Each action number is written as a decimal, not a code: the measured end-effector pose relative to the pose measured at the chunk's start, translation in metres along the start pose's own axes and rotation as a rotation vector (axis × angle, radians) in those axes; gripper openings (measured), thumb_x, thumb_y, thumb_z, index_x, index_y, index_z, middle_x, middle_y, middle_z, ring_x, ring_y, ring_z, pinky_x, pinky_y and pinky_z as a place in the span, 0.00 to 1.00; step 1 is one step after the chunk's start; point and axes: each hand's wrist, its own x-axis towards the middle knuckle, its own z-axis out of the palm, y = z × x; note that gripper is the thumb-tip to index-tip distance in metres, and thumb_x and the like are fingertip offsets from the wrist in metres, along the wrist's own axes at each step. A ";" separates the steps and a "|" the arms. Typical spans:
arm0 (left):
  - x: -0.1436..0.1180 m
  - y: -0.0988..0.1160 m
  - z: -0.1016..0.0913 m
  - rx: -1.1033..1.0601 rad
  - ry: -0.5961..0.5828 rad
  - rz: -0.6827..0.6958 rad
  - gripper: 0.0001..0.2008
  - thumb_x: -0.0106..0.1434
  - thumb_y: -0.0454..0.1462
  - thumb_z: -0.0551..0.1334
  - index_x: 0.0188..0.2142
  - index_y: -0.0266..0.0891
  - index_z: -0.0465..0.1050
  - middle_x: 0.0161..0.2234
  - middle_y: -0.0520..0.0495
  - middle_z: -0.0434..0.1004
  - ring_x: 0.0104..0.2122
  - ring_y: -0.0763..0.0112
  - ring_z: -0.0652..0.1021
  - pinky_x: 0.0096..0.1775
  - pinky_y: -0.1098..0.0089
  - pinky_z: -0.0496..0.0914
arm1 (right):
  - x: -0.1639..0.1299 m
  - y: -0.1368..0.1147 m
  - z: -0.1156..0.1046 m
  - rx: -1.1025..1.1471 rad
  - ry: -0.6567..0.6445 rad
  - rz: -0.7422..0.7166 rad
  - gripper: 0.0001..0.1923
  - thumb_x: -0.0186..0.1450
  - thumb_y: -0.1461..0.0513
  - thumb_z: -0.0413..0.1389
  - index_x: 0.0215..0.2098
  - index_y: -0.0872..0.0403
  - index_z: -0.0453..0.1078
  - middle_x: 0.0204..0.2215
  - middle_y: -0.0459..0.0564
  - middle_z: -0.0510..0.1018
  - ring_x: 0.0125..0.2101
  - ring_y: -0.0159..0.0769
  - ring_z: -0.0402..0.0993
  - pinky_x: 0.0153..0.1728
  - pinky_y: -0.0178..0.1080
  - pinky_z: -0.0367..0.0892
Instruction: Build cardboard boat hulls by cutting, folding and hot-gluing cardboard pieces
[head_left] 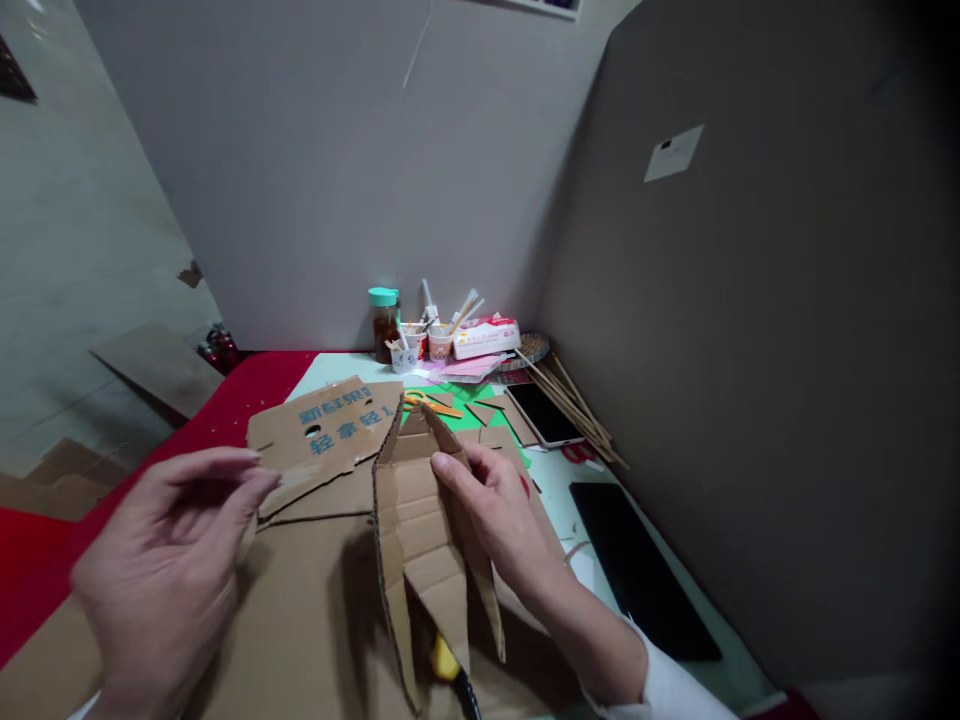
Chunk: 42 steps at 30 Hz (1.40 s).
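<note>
My right hand (502,500) grips a creased cardboard piece (424,510) near its top, with the thumb on the front face. The piece stands upright, its sides folded and its lower end cut into long points. To its left, apart from it, my left hand (172,560) is raised with thumb and forefinger pinched together. A pale, blurred strip shows by those fingertips; I cannot tell whether they hold it. Beneath the piece, a yellow and black tool (445,660) is partly hidden, lying on a large cardboard sheet (300,620).
A cardboard flap with blue printing (349,425) lies behind my hands. Further back are orange scissors (431,403), a jar with a teal lid (385,325), paper cups (440,345) and a tissue pack (487,338). At right lie a phone (544,413), wooden sticks (574,405) and a black slab (641,570) beside a grey partition.
</note>
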 end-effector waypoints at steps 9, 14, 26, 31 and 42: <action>-0.006 0.005 0.021 -0.023 -0.432 -0.123 0.08 0.63 0.44 0.64 0.33 0.45 0.78 0.23 0.55 0.74 0.23 0.73 0.74 0.27 0.74 0.69 | -0.007 0.000 0.007 0.368 -0.105 0.100 0.11 0.63 0.57 0.57 0.42 0.52 0.71 0.38 0.49 0.79 0.37 0.39 0.77 0.42 0.40 0.72; -0.014 -0.002 0.026 0.002 -0.501 -0.245 0.13 0.63 0.47 0.61 0.30 0.42 0.76 0.19 0.56 0.67 0.16 0.76 0.65 0.18 0.75 0.59 | -0.005 0.009 0.008 0.348 -0.092 0.130 0.14 0.62 0.56 0.58 0.44 0.54 0.70 0.34 0.48 0.77 0.32 0.36 0.73 0.39 0.38 0.71; 0.002 -0.001 0.031 -0.019 -0.380 -0.252 0.15 0.61 0.42 0.64 0.47 0.43 0.78 0.33 0.49 0.82 0.28 0.68 0.79 0.34 0.69 0.76 | -0.007 0.012 0.011 0.052 -0.054 0.065 0.12 0.63 0.53 0.56 0.37 0.54 0.68 0.27 0.45 0.69 0.36 0.39 0.70 0.39 0.39 0.69; -0.001 0.002 0.027 -0.145 -0.356 -0.328 0.14 0.65 0.43 0.63 0.49 0.45 0.78 0.41 0.48 0.84 0.35 0.68 0.82 0.39 0.70 0.77 | -0.011 0.013 0.014 -0.147 -0.025 -0.003 0.14 0.64 0.52 0.53 0.39 0.53 0.69 0.32 0.49 0.75 0.36 0.40 0.72 0.38 0.41 0.68; -0.019 0.022 0.031 0.170 -0.259 0.069 0.06 0.62 0.37 0.66 0.39 0.46 0.81 0.39 0.52 0.84 0.39 0.65 0.81 0.46 0.65 0.75 | -0.021 0.014 0.015 -0.472 -0.037 -0.265 0.07 0.70 0.61 0.50 0.42 0.52 0.70 0.33 0.47 0.79 0.29 0.35 0.75 0.29 0.35 0.67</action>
